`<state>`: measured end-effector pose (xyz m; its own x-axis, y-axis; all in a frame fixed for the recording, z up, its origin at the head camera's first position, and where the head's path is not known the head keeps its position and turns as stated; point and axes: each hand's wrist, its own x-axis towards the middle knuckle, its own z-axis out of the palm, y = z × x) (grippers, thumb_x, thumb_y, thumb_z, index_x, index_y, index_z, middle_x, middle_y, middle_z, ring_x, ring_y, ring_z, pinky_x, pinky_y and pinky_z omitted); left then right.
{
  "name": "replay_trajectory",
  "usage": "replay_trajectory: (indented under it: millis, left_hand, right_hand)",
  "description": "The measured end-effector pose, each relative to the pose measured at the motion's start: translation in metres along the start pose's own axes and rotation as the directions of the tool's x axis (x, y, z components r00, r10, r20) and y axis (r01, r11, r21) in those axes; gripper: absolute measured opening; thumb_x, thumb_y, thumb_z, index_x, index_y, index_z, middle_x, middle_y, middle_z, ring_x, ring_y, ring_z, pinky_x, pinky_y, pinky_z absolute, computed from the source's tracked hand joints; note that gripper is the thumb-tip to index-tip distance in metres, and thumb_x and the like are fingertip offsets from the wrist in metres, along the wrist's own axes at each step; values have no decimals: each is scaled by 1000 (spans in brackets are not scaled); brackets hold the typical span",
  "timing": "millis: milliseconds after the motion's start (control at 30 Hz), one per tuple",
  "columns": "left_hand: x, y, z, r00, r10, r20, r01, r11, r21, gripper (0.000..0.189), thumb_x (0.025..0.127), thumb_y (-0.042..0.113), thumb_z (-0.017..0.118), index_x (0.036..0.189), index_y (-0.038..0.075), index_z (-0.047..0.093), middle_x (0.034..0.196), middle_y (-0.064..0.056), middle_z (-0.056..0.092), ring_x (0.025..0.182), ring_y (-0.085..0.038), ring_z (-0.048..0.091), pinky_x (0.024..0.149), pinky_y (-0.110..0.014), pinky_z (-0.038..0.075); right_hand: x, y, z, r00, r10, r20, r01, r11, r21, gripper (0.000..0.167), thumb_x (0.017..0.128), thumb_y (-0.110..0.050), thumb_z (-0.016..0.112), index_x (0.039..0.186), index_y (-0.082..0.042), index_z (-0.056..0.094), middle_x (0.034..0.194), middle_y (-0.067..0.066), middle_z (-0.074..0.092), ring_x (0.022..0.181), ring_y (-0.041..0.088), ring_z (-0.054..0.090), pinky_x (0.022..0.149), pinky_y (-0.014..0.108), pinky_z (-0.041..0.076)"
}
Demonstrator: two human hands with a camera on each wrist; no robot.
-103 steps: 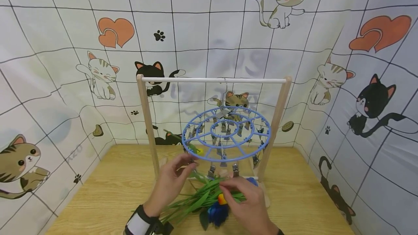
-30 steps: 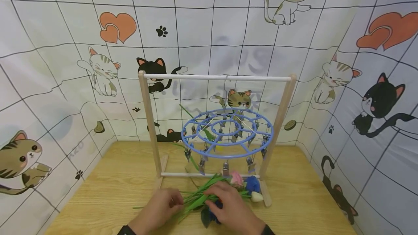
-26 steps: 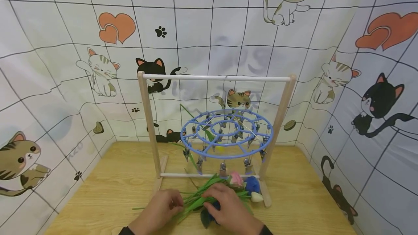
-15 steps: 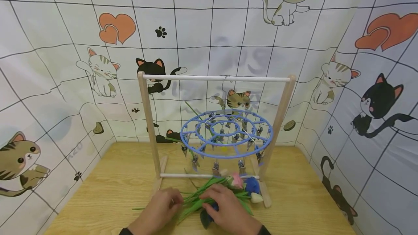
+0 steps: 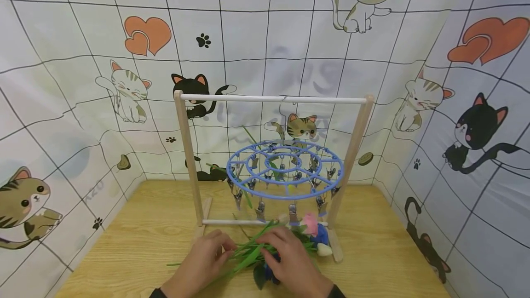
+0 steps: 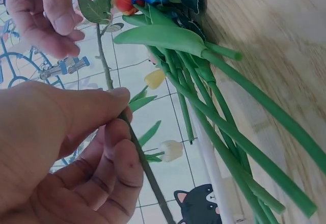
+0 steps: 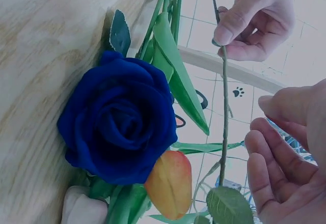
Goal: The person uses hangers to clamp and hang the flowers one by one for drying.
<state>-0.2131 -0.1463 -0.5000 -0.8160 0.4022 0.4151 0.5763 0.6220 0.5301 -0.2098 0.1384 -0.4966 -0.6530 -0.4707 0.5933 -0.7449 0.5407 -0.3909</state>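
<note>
My left hand [image 5: 204, 259] pinches a thin dark green stem [image 6: 147, 170] between thumb and fingers. Leaves [image 6: 97, 7] grow near the stem's upper end, seen in the left wrist view. My right hand [image 7: 290, 152] is beside that stem, its fingers loosely bent with nothing visible between them. Below both hands lies a pile of artificial flowers with green stems [image 6: 219, 117]. It includes a large blue rose [image 7: 122, 122], an orange-yellow tulip [image 7: 170, 183] and a white tulip [image 5: 324, 250]. A pink flower [image 5: 309, 223] shows just beyond my right hand.
Behind the pile, a wooden stand [image 5: 188, 151] carries a round blue clip hanger [image 5: 285, 197] with several metal clips. A yellow tulip [image 6: 154, 79] and a white tulip [image 6: 170, 151] hang by the stand. Cat-print cloth [image 5: 244, 36] encloses the wooden table [image 5: 124, 247].
Earlier, my left hand was up at the hanger's edge; it came down to the flowers. In the last half second it rose slightly, and the pink flower shifted right and up. The hanger has turned.
</note>
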Motion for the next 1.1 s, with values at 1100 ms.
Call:
replay_trajectory:
  millis: [1100]
  left_hand:
    - [21,45,6,941,289,-176,-268,954,132,29,94,7,98,111,25,82,107,11,76,97,-6,70,82,-20,62]
  right_hand:
    - [-1,-2,-15,993,-105,-58,90,973,-213,23,95,-10,96,111,-23,85,109,-11,79,102,9,72,88,36,61]
